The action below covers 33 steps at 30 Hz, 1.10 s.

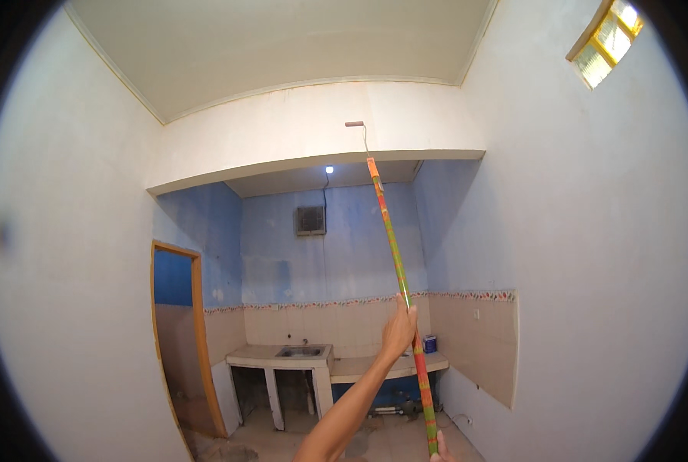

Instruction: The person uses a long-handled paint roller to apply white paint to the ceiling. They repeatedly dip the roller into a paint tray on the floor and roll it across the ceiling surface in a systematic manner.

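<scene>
My left fingers (pixel 398 313) wrap the striped pole (pixel 392 239), its slim roller (pixel 354 124) raised before the pale beam (pixel 267 123); how closed my right fingers (pixel 441 445) are, I can't tell. A blue can (pixel 430 344), contents hidden, tops the surface (pixel 363 370).

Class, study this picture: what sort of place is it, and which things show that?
Probably a home kitchen: a sink is set into a counter, pale tiles topped by a patterned border cover the lower back wall, and what looks like a vent is mounted higher up.
</scene>
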Tool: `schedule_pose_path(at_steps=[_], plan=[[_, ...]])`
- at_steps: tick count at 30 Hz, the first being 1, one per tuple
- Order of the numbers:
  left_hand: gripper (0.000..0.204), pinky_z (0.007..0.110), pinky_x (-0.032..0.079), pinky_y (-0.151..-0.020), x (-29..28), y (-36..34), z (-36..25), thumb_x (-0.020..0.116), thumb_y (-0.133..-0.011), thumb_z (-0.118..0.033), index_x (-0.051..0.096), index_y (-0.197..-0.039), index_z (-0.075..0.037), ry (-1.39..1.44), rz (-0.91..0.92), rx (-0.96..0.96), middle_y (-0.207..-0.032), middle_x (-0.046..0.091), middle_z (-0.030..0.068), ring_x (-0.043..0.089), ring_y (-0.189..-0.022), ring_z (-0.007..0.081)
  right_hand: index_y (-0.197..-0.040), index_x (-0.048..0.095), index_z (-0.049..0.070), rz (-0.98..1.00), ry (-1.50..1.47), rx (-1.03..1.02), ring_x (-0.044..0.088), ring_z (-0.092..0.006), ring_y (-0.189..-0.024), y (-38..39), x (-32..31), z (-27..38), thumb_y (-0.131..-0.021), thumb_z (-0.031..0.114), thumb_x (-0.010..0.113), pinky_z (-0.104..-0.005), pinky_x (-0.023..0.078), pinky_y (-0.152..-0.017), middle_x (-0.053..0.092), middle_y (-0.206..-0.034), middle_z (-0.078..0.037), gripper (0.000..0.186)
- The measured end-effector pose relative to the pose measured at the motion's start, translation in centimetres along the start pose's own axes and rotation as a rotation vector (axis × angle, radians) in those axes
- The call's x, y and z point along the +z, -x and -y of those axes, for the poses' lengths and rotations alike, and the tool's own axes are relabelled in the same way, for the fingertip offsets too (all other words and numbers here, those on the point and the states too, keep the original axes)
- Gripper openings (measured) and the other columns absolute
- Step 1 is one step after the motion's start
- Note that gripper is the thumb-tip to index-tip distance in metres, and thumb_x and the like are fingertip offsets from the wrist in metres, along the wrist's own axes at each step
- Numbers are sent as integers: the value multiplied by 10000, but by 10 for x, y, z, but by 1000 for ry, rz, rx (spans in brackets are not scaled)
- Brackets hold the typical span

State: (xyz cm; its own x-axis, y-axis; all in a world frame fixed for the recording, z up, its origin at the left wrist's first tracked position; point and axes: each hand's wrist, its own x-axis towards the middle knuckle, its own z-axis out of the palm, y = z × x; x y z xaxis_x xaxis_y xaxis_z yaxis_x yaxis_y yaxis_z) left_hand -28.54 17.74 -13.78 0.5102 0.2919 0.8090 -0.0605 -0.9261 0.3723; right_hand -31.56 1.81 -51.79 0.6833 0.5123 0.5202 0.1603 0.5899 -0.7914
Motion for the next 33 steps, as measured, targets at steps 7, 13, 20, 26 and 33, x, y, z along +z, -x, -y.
schedule_pose_path(at_steps=[7, 13, 20, 26, 33], plan=[[738, 478, 478, -648, 18, 87, 34, 439, -1013, -388, 128, -1544, 19, 122, 44, -47, -728, 636, 179, 654, -687, 368, -810, 542, 111, -24, 147, 445, 419, -91, -546, 86, -12, 19, -1045, 389, 482, -279, 357, -476, 447, -652, 40, 369], [745, 472, 495, -675, 31, 131, 27, 451, -1016, -376, 105, -1551, 8, 198, 64, -94, -774, 642, 200, 660, -713, 380, -791, 533, 123, 60, 58, 327, 414, -91, -519, 123, -37, -18, -1043, 414, 484, -258, 354, -469, 445, -645, 42, 388], [738, 446, 500, -682, 23, 142, 19, 451, -1015, -376, 128, -1546, 22, 179, 82, -141, -789, 643, 188, 664, -740, 362, -852, 557, 121, 5, 134, 441, 405, -87, -523, 137, -31, -13, -1047, 412, 475, -255, 345, -467, 449, -658, 44, 360], [715, 435, 486, -649, 7, 86, 29, 453, -1013, -341, 147, -1540, 34, 183, 23, -33, -741, 604, 159, 642, -693, 323, -892, 578, 116, 19, 160, 375, 411, -72, -557, 95, 11, 50, -1047, 428, 467, -255, 353, -491, 445, -671, 46, 366], [704, 418, 483, -644, -8, 44, 22, 464, -1007, -315, 152, -1540, 23, 188, 18, 5, -736, 582, 146, 634, -684, 295, -850, 551, 122, 57, 94, 253, 404, -68, -557, 56, 20, 38, -1045, 437, 467, -252, 354, -493, 439, -667, 47, 380]])
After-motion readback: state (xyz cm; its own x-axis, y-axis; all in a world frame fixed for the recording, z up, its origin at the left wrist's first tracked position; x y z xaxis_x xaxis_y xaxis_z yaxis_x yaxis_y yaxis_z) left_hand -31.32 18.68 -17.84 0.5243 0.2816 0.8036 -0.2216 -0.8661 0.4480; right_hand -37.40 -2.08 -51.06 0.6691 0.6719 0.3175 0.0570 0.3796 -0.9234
